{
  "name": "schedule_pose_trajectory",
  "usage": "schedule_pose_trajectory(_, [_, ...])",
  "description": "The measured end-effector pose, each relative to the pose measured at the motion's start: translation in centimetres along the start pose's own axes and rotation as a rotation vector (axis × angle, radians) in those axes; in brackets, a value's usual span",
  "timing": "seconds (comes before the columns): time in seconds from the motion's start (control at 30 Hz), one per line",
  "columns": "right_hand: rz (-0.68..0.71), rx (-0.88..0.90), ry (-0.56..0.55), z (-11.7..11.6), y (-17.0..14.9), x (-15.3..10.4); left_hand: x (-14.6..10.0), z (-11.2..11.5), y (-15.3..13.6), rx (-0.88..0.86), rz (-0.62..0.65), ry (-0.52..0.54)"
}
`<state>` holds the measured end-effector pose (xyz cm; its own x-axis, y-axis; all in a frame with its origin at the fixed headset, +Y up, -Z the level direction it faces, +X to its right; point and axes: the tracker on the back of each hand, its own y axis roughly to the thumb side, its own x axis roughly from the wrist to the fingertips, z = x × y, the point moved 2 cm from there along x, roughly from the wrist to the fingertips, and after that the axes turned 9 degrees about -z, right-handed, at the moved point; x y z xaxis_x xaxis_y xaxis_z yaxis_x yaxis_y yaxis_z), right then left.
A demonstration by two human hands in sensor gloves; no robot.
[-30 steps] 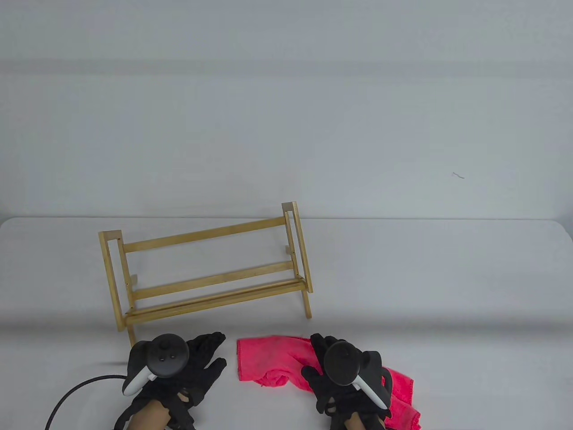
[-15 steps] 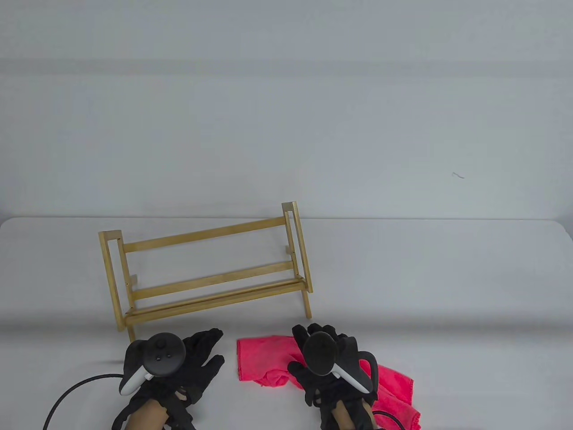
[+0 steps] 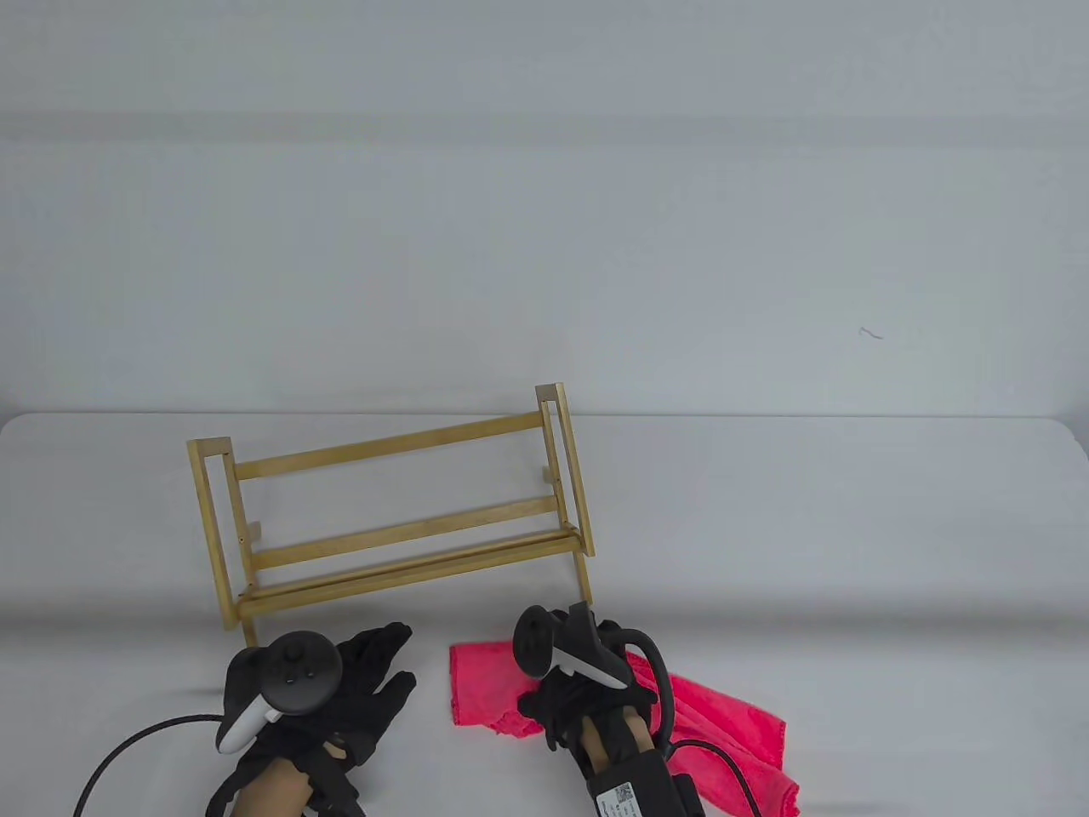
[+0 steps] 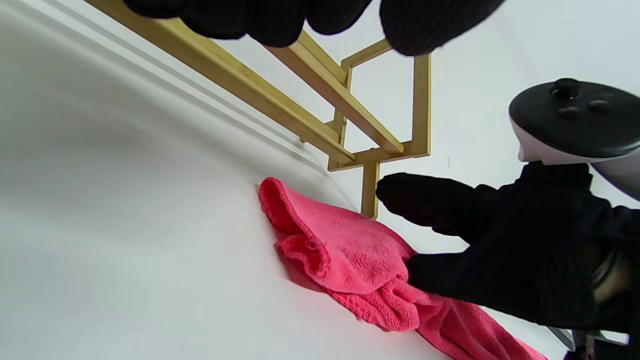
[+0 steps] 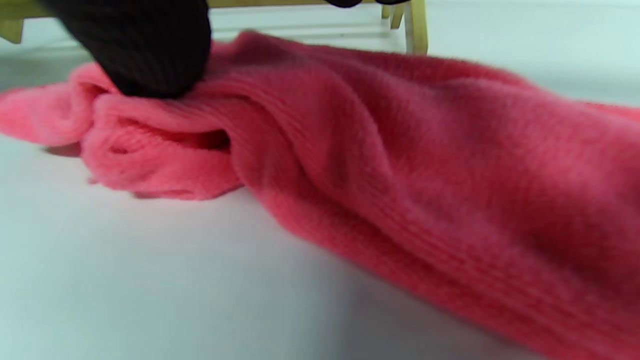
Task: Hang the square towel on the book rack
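A crumpled pink square towel (image 3: 481, 689) lies on the white table in front of the wooden book rack (image 3: 391, 511), which stands upright and bare. My right hand (image 3: 544, 694) is over the towel's middle, rolled onto its side. In the left wrist view the right hand (image 4: 405, 235) has thumb and fingers spread, the lower fingers (image 4: 450, 280) touching the towel (image 4: 345, 250). In the right wrist view one fingertip (image 5: 145, 50) presses on a towel fold (image 5: 400, 150). My left hand (image 3: 396, 659) is open and empty, left of the towel and just below the rack.
A black cable (image 3: 128, 749) runs from my left wrist to the table's lower left. The rack's right front leg (image 3: 585, 583) stands just behind the towel; it also shows in the left wrist view (image 4: 370, 187). A grey wall rises behind the table.
My right hand has moved left along the towel and rolled onto its side, tracker now facing left. My left hand has drifted slightly left. The towel and rack have barely moved.
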<state>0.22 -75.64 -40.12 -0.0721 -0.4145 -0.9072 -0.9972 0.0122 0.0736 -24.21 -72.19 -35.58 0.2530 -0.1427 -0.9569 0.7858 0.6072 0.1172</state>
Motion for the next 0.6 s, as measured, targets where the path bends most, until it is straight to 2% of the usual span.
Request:
schedule_pose_trajectory(0.3, [0.012, 0.035, 0.04, -1.5, -0.5, 0.7, 0.0, 0.1, -0.4, 0.005, -0.03, -0.016])
schedule_pose_trajectory(0.6, [0.013, 0.104, -0.014, -2.0, -1.0, 0.2, 0.1, 0.5, -0.3, 0.004, -0.035, -0.043])
